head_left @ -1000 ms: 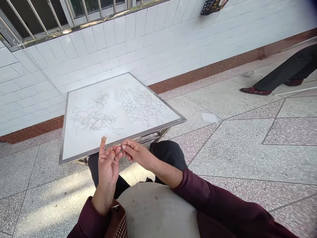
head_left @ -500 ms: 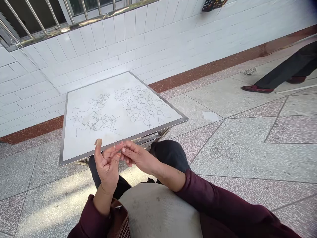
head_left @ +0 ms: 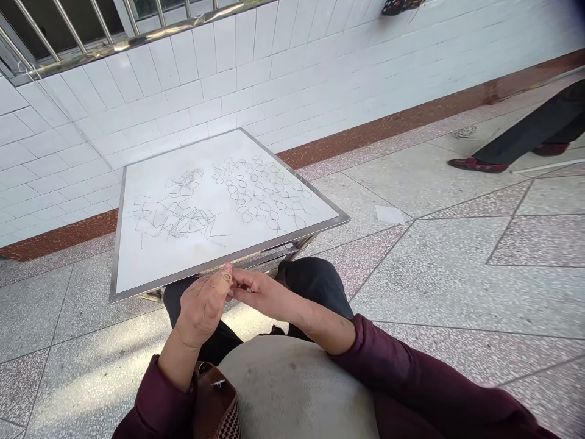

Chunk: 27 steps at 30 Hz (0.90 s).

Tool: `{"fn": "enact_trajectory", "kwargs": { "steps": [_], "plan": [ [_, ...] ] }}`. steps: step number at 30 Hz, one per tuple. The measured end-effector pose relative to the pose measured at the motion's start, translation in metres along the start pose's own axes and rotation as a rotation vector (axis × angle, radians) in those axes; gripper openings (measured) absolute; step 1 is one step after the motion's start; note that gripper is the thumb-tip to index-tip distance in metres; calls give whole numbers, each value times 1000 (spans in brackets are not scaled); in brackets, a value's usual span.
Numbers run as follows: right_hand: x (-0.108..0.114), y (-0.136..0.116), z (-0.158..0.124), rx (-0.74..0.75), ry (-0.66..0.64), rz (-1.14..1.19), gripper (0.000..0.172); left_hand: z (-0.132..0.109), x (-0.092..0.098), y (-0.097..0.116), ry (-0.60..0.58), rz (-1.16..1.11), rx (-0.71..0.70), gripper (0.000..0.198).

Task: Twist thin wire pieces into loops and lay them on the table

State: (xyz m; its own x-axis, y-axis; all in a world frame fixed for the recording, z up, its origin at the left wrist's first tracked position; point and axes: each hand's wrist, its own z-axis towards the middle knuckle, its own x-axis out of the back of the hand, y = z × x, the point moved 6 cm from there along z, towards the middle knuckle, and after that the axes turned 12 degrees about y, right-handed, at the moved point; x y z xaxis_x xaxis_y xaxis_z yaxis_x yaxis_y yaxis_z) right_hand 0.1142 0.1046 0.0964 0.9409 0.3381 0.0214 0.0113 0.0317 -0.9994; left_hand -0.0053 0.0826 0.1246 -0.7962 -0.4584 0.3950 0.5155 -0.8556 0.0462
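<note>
Above the lap, at the nearest edge of view: a pale cloth-covered mound (head_left: 292,390), a small brown patterned pouch (head_left: 214,402) beside the left wrist, and maroon sleeves (head_left: 411,372) running forward along both forearms. Next, left hand (head_left: 201,308) and right hand (head_left: 262,296), raised clear of the lap and brought together, probably for steadier fingertips under close sight. Left hand curled, its back toward the head camera, one wrapped fingertip (head_left: 226,276) pointing upward. Right hand reaching across, fingers drawn nearly closed, tips touching or just beside that wrapped fingertip. Contents of the pinch, if any, too fine to make out; hold on any item impossible to confirm from this view. Both hands just short of the near rim of a steel-edged table (head_left: 283,239), over a dark trouser knee (head_left: 315,283). On the white tabletop (head_left: 150,268), pencil scribbles (head_left: 178,219) and rows of pencil loops (head_left: 262,192). Farther out, a terrazzo floor (head_left: 457,292) with a white paper scrap (head_left: 389,214); at upper right, another person's dark trouser leg and red shoe (head_left: 478,164). Beyond, a brown skirting band (head_left: 411,116), a white tiled wall (head_left: 183,103) and steel window bars (head_left: 68,30).
</note>
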Motion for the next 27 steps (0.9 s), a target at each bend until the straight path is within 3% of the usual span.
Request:
{"fn": "enact_trajectory", "kwargs": {
  "steps": [7, 15, 23, 27],
  "plan": [
    [5, 7, 0, -165, 101, 112, 17, 2, -3, -1, -151, -25, -98, 77],
    [15, -10, -1, -98, 147, -95, 12, 14, -3, 1, -297, -35, -101, 74],
    [18, 1, -1, -146, 149, -189, 16, 23, -3, 9, -421, -16, -162, 69],
    [21, 7, -1, -68, 154, -237, 15, 23, -6, 12, -509, 5, -153, 67]
  ]
}}
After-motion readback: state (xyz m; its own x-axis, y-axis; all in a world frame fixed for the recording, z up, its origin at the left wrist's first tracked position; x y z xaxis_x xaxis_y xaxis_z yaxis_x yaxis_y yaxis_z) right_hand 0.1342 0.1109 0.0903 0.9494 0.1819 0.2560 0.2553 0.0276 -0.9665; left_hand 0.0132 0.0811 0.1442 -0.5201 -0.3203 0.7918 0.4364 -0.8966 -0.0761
